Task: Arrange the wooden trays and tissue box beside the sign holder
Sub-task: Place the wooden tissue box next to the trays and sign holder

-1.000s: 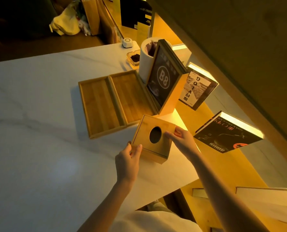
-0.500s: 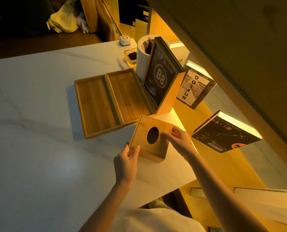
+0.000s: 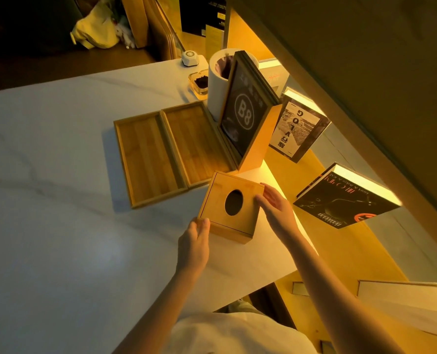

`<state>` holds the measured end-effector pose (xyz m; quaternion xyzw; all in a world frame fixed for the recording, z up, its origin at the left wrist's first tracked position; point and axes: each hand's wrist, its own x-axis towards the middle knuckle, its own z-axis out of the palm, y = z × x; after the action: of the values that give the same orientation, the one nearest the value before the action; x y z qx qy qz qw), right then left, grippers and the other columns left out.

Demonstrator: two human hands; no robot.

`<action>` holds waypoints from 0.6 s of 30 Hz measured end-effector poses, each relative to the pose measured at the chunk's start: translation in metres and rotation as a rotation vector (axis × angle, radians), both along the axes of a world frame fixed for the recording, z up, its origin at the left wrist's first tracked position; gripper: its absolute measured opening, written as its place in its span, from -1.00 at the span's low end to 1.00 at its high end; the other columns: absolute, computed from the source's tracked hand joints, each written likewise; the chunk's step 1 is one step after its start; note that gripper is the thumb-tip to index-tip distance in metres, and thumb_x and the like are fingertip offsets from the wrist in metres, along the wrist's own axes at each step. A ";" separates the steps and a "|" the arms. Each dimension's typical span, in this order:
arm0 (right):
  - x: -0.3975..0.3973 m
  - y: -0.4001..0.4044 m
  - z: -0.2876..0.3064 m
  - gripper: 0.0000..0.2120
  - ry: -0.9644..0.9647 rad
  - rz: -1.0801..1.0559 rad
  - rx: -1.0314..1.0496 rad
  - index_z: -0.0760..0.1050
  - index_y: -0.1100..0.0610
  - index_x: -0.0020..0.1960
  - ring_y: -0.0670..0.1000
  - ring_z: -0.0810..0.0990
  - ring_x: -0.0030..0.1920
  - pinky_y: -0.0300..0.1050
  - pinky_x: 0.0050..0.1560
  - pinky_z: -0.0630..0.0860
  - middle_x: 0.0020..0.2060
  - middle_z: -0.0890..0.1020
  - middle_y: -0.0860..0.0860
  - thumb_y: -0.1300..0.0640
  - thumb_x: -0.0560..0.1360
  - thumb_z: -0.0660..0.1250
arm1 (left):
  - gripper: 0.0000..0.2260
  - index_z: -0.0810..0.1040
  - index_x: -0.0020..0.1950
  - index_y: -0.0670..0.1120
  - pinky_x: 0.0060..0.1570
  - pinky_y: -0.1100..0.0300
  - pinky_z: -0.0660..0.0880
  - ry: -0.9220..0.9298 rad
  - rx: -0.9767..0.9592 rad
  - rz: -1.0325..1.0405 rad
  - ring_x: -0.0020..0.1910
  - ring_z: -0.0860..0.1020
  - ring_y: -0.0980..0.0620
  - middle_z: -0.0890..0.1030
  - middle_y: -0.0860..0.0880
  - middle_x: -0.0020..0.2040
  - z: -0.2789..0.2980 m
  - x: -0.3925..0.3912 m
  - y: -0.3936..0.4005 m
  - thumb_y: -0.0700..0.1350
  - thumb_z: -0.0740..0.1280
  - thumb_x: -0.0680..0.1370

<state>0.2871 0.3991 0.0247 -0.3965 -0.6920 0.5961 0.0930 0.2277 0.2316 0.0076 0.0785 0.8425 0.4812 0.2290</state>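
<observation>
Both hands [image 3: 234, 227] have nudged the tissue box [image 3: 231, 206] nearer the sign holder [image 3: 248, 118] (fingers spread, pressing its sides); placement looks nearly settled.

1. Left hand [image 3: 194, 247]: reaching forward on a bare forearm, palm down, fingers loosely together, fingertips [image 3: 204, 224] touching a near corner.
2. Right hand [image 3: 276, 206]: extended from the right, fingers straight and slightly spread, resting flat, not curled in a grasp.

White cylinder [image 3: 216, 95], ashtray [image 3: 199, 83], three books [image 3: 299, 126] on marble table [image 3: 59, 200].
</observation>
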 end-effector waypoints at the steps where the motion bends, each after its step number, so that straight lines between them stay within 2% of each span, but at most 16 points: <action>1: 0.001 -0.001 -0.001 -0.57 0.003 -0.022 0.008 0.36 0.13 0.32 0.11 0.43 0.29 0.23 0.29 0.40 0.29 0.48 0.10 0.02 0.49 0.25 | -0.70 0.50 -0.08 -0.24 -0.56 0.47 0.33 -0.013 0.010 0.009 -0.44 0.41 0.13 0.46 -0.02 -0.40 -0.001 -0.001 0.001 -0.05 0.10 0.57; 3: 0.002 -0.004 -0.003 -0.59 0.005 -0.061 0.018 0.38 0.12 0.30 0.11 0.45 0.27 0.21 0.27 0.42 0.26 0.50 0.10 0.02 0.49 0.27 | -0.69 0.51 -0.08 -0.26 -0.54 0.47 0.34 -0.021 0.019 0.013 -0.44 0.40 0.14 0.43 0.02 -0.42 -0.002 -0.004 0.001 -0.06 0.10 0.57; 7: 0.006 -0.012 -0.008 -0.62 0.006 -0.119 0.036 0.40 0.12 0.26 0.11 0.47 0.25 0.17 0.25 0.44 0.24 0.52 0.09 0.01 0.48 0.28 | -0.73 0.50 -0.10 -0.17 -0.41 0.33 0.34 -0.038 0.023 0.007 -0.40 0.41 0.14 0.44 0.02 -0.41 -0.004 -0.016 0.000 -0.04 0.09 0.57; 11: 0.013 -0.023 -0.014 -0.63 -0.005 -0.171 0.079 0.40 0.09 0.23 0.09 0.48 0.23 0.14 0.21 0.47 0.22 0.53 0.07 -0.03 0.48 0.28 | -0.70 0.45 -0.28 -0.10 -0.39 0.27 0.31 -0.070 0.036 -0.037 -0.40 0.38 0.11 0.41 0.00 -0.42 -0.002 -0.032 0.000 -0.04 0.08 0.58; 14: 0.016 -0.032 -0.017 -0.63 -0.012 -0.219 0.110 0.40 0.07 0.21 0.09 0.49 0.21 0.11 0.16 0.48 0.21 0.54 0.06 -0.06 0.46 0.29 | -0.71 0.39 -0.33 0.04 -0.40 0.35 0.33 -0.071 0.042 -0.073 -0.37 0.37 0.15 0.42 0.02 -0.39 0.001 -0.045 0.003 -0.05 0.09 0.58; 16: 0.017 -0.038 -0.019 -0.62 -0.016 -0.254 0.121 0.41 0.06 0.20 0.08 0.49 0.21 0.09 0.14 0.48 0.21 0.54 0.05 -0.07 0.45 0.30 | -0.74 0.43 -0.27 -0.04 -0.41 0.35 0.32 -0.082 0.033 -0.099 -0.38 0.36 0.14 0.41 0.02 -0.39 0.002 -0.053 0.006 -0.05 0.08 0.58; 18: 0.018 -0.042 -0.022 -0.61 -0.023 -0.282 0.144 0.40 0.06 0.20 0.08 0.49 0.20 0.04 0.12 0.47 0.20 0.55 0.04 -0.08 0.44 0.31 | -0.71 0.43 -0.29 -0.05 -0.38 0.29 0.28 -0.078 0.038 -0.119 -0.38 0.35 0.13 0.40 0.01 -0.40 0.002 -0.059 0.010 -0.05 0.08 0.58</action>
<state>0.3055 0.3571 0.0031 -0.4887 -0.6715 0.5213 0.1963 0.1692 0.2412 0.0098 0.1142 0.8174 0.4855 0.2883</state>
